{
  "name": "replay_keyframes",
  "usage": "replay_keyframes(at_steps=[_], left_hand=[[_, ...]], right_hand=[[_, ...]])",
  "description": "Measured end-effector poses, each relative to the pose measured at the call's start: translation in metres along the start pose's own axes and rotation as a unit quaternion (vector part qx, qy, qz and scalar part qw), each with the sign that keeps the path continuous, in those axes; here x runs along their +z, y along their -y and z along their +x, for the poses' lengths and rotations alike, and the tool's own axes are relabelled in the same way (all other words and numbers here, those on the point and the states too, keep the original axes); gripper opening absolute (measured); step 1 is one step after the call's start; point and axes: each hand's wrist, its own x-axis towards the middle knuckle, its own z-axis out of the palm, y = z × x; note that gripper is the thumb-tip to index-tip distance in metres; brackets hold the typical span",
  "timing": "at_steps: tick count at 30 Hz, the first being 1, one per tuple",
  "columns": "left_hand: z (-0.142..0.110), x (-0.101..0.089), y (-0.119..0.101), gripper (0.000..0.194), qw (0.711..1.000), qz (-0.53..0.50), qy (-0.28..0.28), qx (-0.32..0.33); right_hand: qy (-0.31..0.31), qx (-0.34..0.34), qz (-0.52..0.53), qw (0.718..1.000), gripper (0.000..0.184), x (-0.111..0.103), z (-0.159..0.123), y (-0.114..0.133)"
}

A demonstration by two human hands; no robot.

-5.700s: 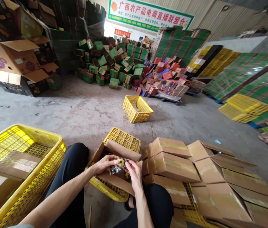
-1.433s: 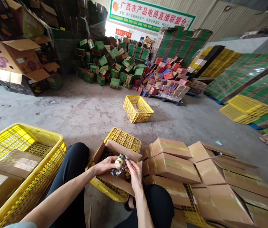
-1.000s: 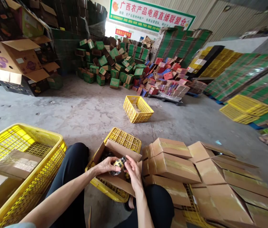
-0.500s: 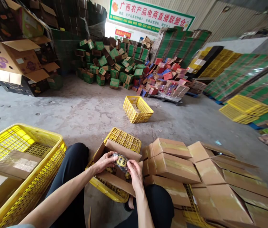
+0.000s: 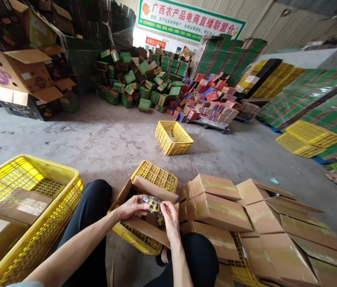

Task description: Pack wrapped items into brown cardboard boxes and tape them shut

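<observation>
Over an open cardboard box [image 5: 153, 236], my left hand [image 5: 134, 206] and my right hand [image 5: 170, 215] hold a yellow, dark-spotted fruit in clear plastic wrap [image 5: 154, 205] between them. Left fingers are closed on its left side, while my right thumb and fingers pinch the wrap on the right. More yellow shows inside the box, just below the wrapped fruit, partly hidden by my hands. The box rests, tilted, on an upturned-looking yellow plastic crate [image 5: 156, 175] between my knees.
At left stands a large yellow crate [image 5: 77, 181] with cardboard boxes in it. Taped cardboard boxes [image 5: 219, 207] are stacked close on my right. A smaller yellow crate [image 5: 174, 143] sits ahead on the floor, before a heap of green boxes [image 5: 144, 104] and red ones.
The wrapped fruit has turned slightly between my hands, and my left fingers have shifted a little to the right over it. Everything else has stayed put.
</observation>
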Motion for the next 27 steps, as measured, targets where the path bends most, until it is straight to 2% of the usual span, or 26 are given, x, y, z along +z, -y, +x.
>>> replay_keyframes(at_steps=[5, 8, 11, 18, 24, 27], left_hand=[[-0.002, 0.002, -0.002, 0.052, 1.000, -0.015, -0.006, 0.013], [-0.001, 0.001, 0.000, 0.055, 0.999, -0.031, -0.011, 0.020], [0.001, -0.001, 0.003, 0.059, 0.999, -0.029, -0.009, 0.022], [0.002, -0.002, 0.004, 0.064, 1.000, -0.024, -0.006, 0.014], [0.000, 0.001, -0.001, 0.062, 1.000, -0.003, -0.003, 0.020], [0.000, 0.000, -0.003, 0.061, 0.999, 0.021, -0.025, 0.024]], right_hand=[[0.016, 0.009, 0.025, 1.000, 0.051, 0.003, -0.005, 0.005], [0.049, 0.056, 0.067, 0.995, 0.059, 0.004, -0.010, 0.011], [0.062, 0.090, 0.060, 0.992, 0.058, 0.004, -0.013, 0.015], [0.048, 0.015, 0.001, 0.999, 0.049, 0.002, -0.013, 0.022], [0.056, 0.016, 0.008, 0.998, 0.048, 0.004, -0.017, 0.033], [0.075, 0.012, 0.018, 0.997, 0.044, 0.006, -0.021, 0.042]])
